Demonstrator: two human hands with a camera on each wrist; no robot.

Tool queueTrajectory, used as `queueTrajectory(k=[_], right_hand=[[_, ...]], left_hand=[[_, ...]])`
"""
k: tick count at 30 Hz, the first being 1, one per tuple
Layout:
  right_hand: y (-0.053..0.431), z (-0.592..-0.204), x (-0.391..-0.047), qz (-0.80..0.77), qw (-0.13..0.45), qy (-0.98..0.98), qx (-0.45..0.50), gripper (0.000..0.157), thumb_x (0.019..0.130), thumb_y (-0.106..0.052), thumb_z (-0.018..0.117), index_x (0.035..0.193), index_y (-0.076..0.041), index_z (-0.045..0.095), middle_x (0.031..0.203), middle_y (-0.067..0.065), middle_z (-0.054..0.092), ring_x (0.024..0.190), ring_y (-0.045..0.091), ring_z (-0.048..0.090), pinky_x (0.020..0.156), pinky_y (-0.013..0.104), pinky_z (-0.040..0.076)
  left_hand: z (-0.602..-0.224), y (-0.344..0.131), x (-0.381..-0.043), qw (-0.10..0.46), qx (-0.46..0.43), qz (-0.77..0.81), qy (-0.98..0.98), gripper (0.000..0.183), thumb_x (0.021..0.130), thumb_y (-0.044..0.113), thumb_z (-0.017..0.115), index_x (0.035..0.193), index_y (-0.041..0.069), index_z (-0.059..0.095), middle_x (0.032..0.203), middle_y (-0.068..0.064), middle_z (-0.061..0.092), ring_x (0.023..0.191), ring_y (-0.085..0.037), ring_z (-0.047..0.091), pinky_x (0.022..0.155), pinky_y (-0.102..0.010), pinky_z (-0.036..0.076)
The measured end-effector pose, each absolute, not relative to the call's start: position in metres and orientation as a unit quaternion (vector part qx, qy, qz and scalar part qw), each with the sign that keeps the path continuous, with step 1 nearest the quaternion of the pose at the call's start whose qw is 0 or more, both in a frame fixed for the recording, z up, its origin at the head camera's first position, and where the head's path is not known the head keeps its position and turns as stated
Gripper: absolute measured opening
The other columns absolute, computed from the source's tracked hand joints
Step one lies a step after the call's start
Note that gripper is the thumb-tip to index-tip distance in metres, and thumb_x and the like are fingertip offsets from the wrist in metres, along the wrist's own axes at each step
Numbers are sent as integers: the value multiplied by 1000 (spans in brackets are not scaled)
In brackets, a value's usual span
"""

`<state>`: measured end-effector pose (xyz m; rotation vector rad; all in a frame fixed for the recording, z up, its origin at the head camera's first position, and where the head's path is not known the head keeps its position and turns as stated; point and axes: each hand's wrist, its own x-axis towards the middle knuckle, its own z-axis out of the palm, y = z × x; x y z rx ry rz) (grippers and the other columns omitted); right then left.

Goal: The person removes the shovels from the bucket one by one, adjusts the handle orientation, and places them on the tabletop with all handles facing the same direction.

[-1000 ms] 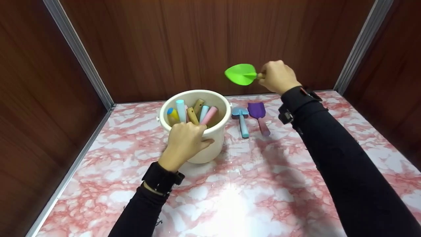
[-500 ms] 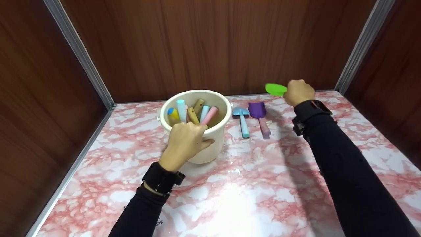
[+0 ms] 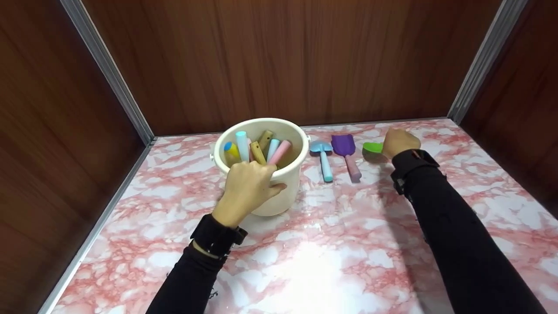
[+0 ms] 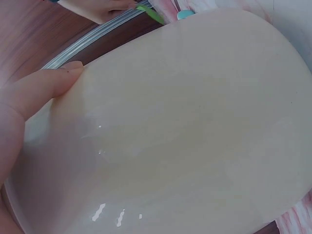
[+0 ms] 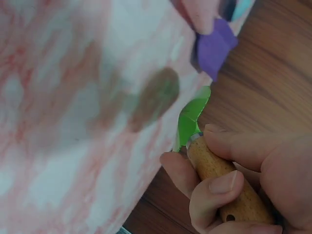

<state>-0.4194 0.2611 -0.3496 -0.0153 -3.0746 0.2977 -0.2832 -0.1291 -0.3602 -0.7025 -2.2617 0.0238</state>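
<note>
My left hand grips the near rim of a white bucket, thumb outside against its wall. Handles stick up inside the bucket: light blue, pink, wooden and a yellow one with a blue end. Out to the right, my right hand holds a small garden trowel by its wooden handle, fingers curled round it. The trowel's green blade points left, low over the table; whether it touches is unclear. To its left lie a light blue shovel and a purple shovel with a pink handle.
The red-and-white marbled table is bounded by a dark wood panel at the back. More panels stand at left and right, joined by metal corner strips.
My right hand has carried the green trowel to the right and down, from in front of the back panel to just above the table beside the purple shovel. My left hand stays on the bucket.
</note>
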Motion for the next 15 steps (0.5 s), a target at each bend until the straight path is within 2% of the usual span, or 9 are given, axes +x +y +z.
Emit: queueTrajectory(k=[3,11,15], right_hand=[[262,-357,-420,101,26,-995,-4,36,93,-6,51,119,17,65,124,42,64,104,55,68,85,65,57],[262,-373,-420,112,24,-993,5,33,92,-13,59,106,16,68,118,43,65,100,55,69,84,64,57],[262,-379,-418,127,1,-992,22,33,94,-22,63,98,11,66,111,39,66,97,51,67,85,63,54]], left_hand=[[-360,-129,-283,375,-273,9,-886,49,78,56,91,75,13,67,57,-6,60,48,-28,61,43,-45,47],[-361,-129,-284,375,-277,5,-885,50,79,55,91,75,12,67,55,-4,57,46,-23,57,42,-42,46],[-361,-129,-284,374,-282,-2,-884,49,79,53,91,75,12,67,56,-4,59,47,-24,58,42,-42,46]])
